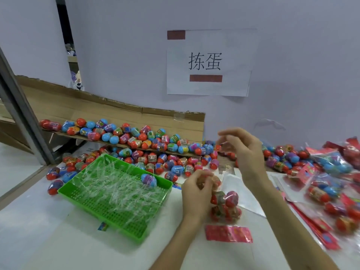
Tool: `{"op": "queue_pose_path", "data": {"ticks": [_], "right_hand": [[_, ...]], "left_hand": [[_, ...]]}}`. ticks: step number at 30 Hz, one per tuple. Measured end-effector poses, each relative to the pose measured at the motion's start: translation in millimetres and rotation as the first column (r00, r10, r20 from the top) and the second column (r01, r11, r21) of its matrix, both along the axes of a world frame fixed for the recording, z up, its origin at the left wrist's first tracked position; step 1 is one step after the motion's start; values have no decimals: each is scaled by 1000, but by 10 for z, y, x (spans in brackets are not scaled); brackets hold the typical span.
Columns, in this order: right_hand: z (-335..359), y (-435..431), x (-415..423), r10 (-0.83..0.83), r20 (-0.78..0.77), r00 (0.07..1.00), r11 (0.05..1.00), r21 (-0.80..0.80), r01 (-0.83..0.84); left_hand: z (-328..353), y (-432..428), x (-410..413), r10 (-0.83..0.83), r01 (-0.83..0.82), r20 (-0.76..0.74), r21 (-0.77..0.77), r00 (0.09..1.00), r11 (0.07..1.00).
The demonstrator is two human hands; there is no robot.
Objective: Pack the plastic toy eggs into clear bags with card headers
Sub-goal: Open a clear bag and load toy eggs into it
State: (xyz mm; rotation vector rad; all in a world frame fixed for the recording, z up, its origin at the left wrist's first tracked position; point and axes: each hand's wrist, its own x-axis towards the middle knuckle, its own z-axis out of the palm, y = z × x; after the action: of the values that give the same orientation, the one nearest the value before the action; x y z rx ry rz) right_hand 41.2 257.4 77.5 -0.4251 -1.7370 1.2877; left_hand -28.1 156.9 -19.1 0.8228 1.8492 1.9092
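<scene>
A clear bag (pixel 226 207) with several red toy eggs inside lies on the white table, its pink card header (pixel 228 233) towards me. My left hand (pixel 196 193) grips the bag's far end, fingers curled round it. My right hand (pixel 243 151) is raised above and behind the bag, fingers loosely curled; a thin clear strip seems pinched at its fingertips, too blurred to be sure. Loose toy eggs (pixel 155 158) in red, blue and purple lie heaped behind the hands.
A green plastic tray (pixel 163 181) full of clear strips and one purple egg (pixel 149 180) stands at the left. A cardboard flap (pixel 120 114) with more eggs leans on the wall. Packed bags (pixel 327 180) pile up at the right. A paper sign (pixel 210 61) hangs on the wall.
</scene>
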Motion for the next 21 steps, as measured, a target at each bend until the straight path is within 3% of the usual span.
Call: {"op": "queue_pose_path", "data": {"ticks": [5,9,12,15,21], "right_hand": [[-582,185,706,-217,84,973,953,-196,229],[-816,119,767,-56,229,972,927,-350,136],[-860,52,687,60,313,948,923,-378,67],[-851,-13,652,31,247,968,929,-365,63],[-820,-7,656,17,96,995,859,-510,35]], "left_hand": [[23,-2,-20,0,-2,18,91,1000,996],[48,-4,-22,-14,3,83,140,996,990],[70,-14,-37,-50,24,152,163,987,986],[77,-19,-49,-48,11,212,173,976,985],[69,21,-56,-49,-25,326,216,944,976]]}}
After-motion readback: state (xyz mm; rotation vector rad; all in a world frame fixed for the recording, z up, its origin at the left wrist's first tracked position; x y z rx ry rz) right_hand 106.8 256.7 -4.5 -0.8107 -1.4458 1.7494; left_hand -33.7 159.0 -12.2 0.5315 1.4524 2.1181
